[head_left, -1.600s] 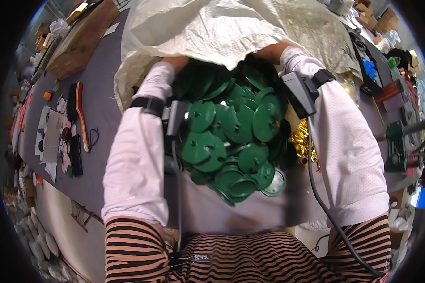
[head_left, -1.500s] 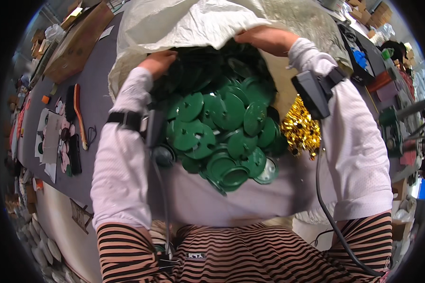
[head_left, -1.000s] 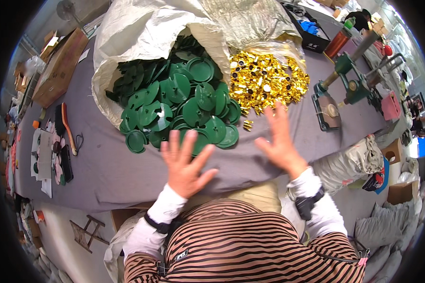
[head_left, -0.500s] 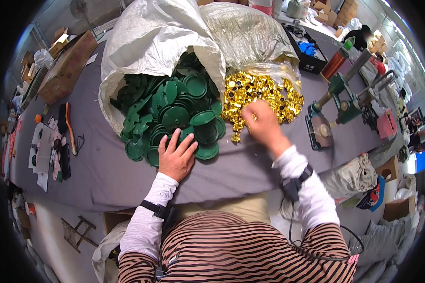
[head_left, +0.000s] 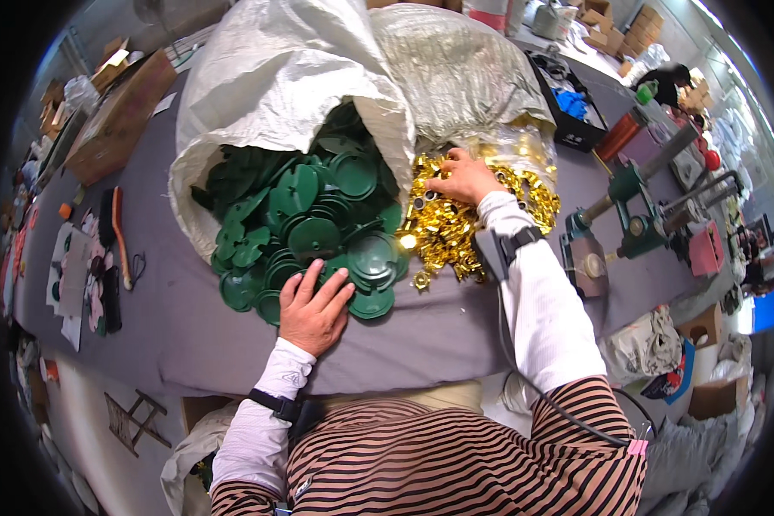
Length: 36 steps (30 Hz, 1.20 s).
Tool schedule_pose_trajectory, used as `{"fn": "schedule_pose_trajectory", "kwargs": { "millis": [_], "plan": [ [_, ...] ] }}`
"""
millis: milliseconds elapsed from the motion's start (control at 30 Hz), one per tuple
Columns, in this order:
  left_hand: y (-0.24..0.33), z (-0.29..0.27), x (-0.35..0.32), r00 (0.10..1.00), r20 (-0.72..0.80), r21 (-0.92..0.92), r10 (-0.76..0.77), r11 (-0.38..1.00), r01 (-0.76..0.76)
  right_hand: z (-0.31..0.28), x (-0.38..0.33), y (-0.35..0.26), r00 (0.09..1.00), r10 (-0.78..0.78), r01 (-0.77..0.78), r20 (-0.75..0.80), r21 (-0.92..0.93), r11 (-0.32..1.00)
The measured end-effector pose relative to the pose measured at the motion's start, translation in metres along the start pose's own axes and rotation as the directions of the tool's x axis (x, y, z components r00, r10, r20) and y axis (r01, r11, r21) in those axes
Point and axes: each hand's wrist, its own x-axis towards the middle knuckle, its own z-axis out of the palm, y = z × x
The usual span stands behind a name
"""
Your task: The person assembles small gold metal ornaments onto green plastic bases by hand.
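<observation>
Grey worktable [head_left: 146, 318]: left hand [head_left: 312, 307], fingers spread, flat on spilled green discs [head_left: 318, 232]; right hand [head_left: 464, 178], at two o'clock, loosely curled, sorting gold pieces [head_left: 443, 232].

The left hand [head_left: 314, 305] lies flat, fingers spread. The right hand [head_left: 463, 176] reaches further forward, fingers curled downward.

We cannot see how far the green discs [head_left: 318, 224] run inside the white sack [head_left: 275, 77]; our right hand's [head_left: 464, 176] fingertips sink among gold pieces [head_left: 447, 228].
</observation>
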Motion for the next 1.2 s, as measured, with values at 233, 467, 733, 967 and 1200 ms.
{"fn": "schedule_pose_trajectory", "kwargs": {
  "millis": [233,467,733,967,1200],
  "plan": [
    [-0.001,0.002,-0.001,1.0,0.021,0.002,-0.009,1.0,0.009,0.008,-0.075,0.015,0.931,-0.278,0.328,-0.236,0.208,0.921],
    [0.0,0.002,0.002,1.0,0.002,-0.019,0.005,1.0,-0.005,0.024,-0.103,0.151,0.773,0.136,0.078,-0.62,0.304,0.949],
    [-0.002,0.005,-0.004,1.0,-0.017,-0.043,0.003,0.999,-0.004,0.05,-0.143,0.084,0.748,-0.001,0.189,-0.664,0.212,0.959],
    [0.0,0.002,-0.004,0.999,-0.033,-0.048,0.026,0.998,-0.028,0.074,-0.199,-0.016,0.668,-0.164,0.349,-0.726,0.111,0.931],
    [0.004,0.003,-0.011,0.99,-0.115,-0.109,0.082,0.99,-0.094,0.094,-0.189,-0.003,0.536,-0.014,0.468,-0.844,0.283,0.837]
  ]
}}
